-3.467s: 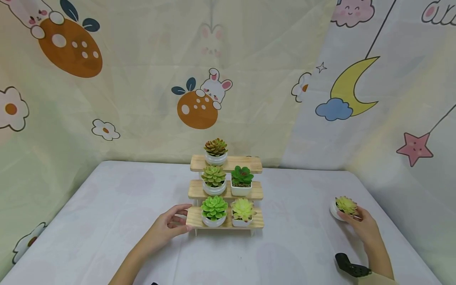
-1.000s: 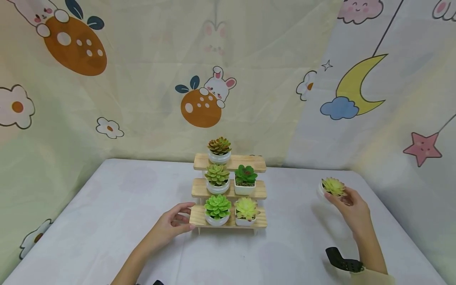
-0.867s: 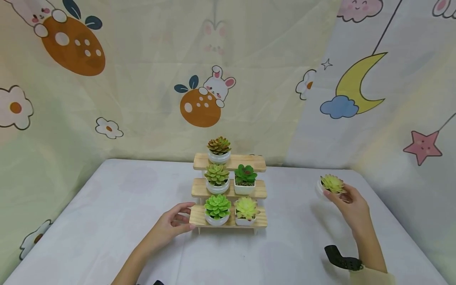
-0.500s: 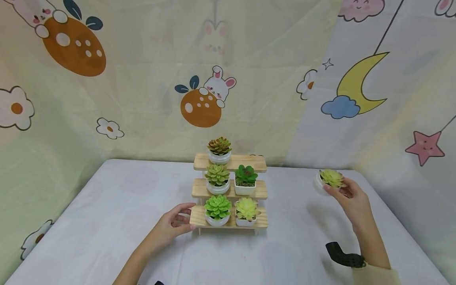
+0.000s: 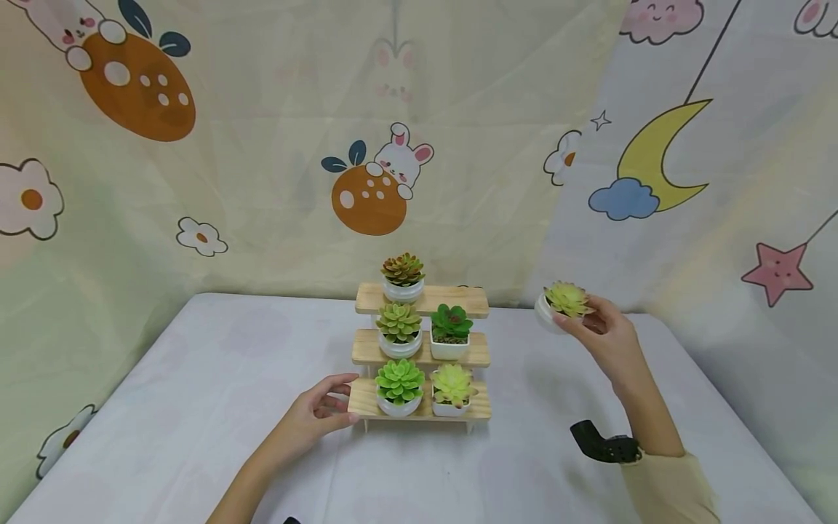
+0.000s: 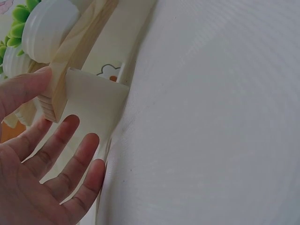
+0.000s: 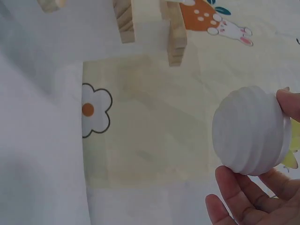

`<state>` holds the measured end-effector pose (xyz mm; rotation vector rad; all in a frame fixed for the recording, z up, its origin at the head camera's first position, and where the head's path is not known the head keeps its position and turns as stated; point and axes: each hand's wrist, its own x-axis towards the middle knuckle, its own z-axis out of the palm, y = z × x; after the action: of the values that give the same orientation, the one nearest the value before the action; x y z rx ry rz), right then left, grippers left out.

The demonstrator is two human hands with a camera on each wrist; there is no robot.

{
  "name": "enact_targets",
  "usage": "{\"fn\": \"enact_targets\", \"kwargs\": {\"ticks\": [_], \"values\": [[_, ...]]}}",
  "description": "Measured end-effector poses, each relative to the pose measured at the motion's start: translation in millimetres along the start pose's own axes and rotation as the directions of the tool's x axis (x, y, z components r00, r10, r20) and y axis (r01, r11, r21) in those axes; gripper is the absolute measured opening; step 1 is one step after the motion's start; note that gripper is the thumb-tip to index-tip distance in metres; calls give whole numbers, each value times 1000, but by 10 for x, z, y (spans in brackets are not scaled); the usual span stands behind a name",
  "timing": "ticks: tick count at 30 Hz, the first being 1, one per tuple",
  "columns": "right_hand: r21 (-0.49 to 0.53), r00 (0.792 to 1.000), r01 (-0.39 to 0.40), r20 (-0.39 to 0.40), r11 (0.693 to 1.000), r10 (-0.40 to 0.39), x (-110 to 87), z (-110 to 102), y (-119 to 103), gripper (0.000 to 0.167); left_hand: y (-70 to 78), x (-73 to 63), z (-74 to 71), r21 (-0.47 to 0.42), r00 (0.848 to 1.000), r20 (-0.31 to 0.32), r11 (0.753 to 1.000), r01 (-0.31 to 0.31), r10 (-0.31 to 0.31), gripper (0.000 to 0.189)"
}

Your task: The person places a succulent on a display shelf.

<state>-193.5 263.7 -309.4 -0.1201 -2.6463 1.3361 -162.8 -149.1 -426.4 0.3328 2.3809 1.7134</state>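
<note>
My right hand (image 5: 605,331) grips a round white pot holding a pale yellow-green succulent (image 5: 568,298), raised above the table toward its back right. From below, the right wrist view shows the ribbed potted succulent (image 7: 251,133) between thumb and fingers. A three-tier wooden plant stand (image 5: 360,400) stands mid-table. My left hand (image 5: 317,407) holds the left end of its lowest board, thumb and index finger at the board's end (image 6: 56,93), the other fingers spread. On the stand are a brownish succulent (image 5: 403,271) on top and two potted succulents on each lower tier.
A white-covered table (image 5: 524,466) lies beneath, with a printed cloth backdrop (image 5: 275,182) close behind the stand. A black wrist-camera mount (image 5: 605,444) juts from the right wrist. Bare board (image 5: 465,298) shows at the right of the top tier.
My right hand has lifted the potted succulent off the right side of the table and carried it up, back and leftward toward the stand. My left hand stays at the stand's lowest board.
</note>
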Motion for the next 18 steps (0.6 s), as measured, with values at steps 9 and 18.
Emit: {"fn": "enact_targets", "kwargs": {"ticks": [9, 18], "values": [[55, 997, 53, 55, 997, -56, 109, 334, -250, 72, 2, 1, 2, -7, 1000, 1, 1000, 5, -5, 60], [116, 985, 150, 68, 982, -158, 337, 619, -214, 73, 5, 1, 5, 0, 1000, 1, 1000, -7, 7, 59]]}}
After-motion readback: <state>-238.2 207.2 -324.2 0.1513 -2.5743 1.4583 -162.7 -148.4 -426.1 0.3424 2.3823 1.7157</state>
